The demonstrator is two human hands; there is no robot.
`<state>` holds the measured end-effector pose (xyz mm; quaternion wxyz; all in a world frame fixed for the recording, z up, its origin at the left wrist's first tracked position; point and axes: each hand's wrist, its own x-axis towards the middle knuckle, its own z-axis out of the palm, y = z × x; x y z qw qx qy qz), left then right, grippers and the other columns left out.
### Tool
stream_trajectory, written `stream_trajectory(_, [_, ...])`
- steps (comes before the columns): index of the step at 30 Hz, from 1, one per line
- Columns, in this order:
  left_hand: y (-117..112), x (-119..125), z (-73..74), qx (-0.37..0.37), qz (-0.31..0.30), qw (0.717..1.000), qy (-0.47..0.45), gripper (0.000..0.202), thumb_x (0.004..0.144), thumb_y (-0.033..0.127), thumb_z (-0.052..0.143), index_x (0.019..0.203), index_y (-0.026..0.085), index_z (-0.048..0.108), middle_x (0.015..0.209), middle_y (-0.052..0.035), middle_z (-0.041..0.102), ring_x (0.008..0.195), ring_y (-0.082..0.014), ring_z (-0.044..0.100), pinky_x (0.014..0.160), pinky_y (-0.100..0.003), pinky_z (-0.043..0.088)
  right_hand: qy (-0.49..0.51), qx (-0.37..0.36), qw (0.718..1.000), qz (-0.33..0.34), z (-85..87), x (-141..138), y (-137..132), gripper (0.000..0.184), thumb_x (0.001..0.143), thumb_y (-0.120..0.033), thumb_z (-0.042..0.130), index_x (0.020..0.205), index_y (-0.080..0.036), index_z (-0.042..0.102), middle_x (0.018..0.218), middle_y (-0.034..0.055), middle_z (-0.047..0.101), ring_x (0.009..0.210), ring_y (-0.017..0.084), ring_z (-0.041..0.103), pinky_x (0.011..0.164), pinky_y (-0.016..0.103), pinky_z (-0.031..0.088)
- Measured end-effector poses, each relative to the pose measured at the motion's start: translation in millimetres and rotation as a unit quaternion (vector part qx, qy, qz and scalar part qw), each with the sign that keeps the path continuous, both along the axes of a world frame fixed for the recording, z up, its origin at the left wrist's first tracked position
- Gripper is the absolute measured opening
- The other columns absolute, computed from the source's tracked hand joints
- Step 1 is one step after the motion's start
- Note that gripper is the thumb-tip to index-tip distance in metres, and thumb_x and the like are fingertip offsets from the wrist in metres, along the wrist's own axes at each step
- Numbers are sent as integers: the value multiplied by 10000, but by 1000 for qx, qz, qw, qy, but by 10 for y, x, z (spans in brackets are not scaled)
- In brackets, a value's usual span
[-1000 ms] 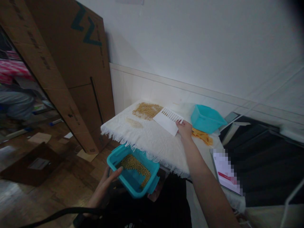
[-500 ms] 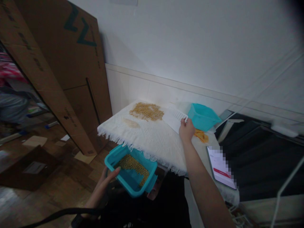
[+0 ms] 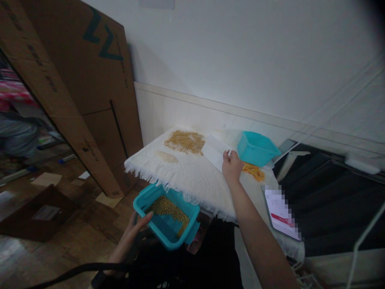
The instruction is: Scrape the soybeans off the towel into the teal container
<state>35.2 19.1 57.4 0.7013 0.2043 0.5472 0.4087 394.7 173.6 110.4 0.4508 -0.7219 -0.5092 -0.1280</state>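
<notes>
My left hand grips the near left rim of a teal plastic bin, thumb over the edge and the other fingers hidden beneath. Soybeans cover part of its bottom, and it is held just below the table's fringed front edge. Closed on a white slotted card or sheet, my right hand rests above the cloth. The far edge of that white piece meets the right side of a spread pile of soybeans on the white tablecloth.
A second teal bin stands at the table's back right, with a yellow cloth before it. A phone lies on the right edge. To the left rises a tall cardboard box; a wall backs the table.
My right hand has moved a little left with the white slotted piece, whose edge now reaches further into the bean pile. My left hand and its bin stay nearly still.
</notes>
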Motion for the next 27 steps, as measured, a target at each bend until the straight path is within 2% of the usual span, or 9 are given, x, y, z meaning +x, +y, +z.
stream_trajectory(5, [4, 4, 11, -1, 2, 1000, 3, 997, 719, 460, 904, 1544, 357, 355, 1246, -152, 764, 1060, -386, 784, 936, -565, 618, 1, 29, 999, 26, -12, -13, -1, 165, 942, -328, 549, 848, -204, 602, 621, -17, 554, 612, 176, 493, 628, 280, 287])
stream_trajectory(11, [-7, -3, 13, 4, 5, 1000, 4, 996, 714, 465, 906, 1542, 347, 365, 1260, -149, 760, 1032, -379, 792, 919, -550, 627, 12, 59, 998, 22, -28, 9, 10, 215, 960, -368, 517, 852, -203, 602, 608, -23, 536, 593, 170, 480, 622, 275, 290])
stream_trajectory(19, [-19, 12, -7, 8, 1, 1000, -12, 1022, 731, 458, 898, 1573, 374, 325, 1233, -146, 759, 1033, -371, 790, 900, -552, 628, -12, 25, 998, 48, -82, -60, 24, 183, 963, -341, 533, 893, -196, 620, 617, -35, 517, 576, 153, 437, 621, 268, 239])
stream_trajectory(27, [-23, 13, 24, 7, -1, 1000, -9, 1039, 693, 485, 913, 1556, 394, 341, 1362, -145, 698, 1028, -357, 785, 924, -537, 613, 4, 33, 997, 75, -58, -64, 1, 195, 950, -360, 540, 821, -216, 567, 610, -48, 463, 579, 148, 436, 612, 263, 233])
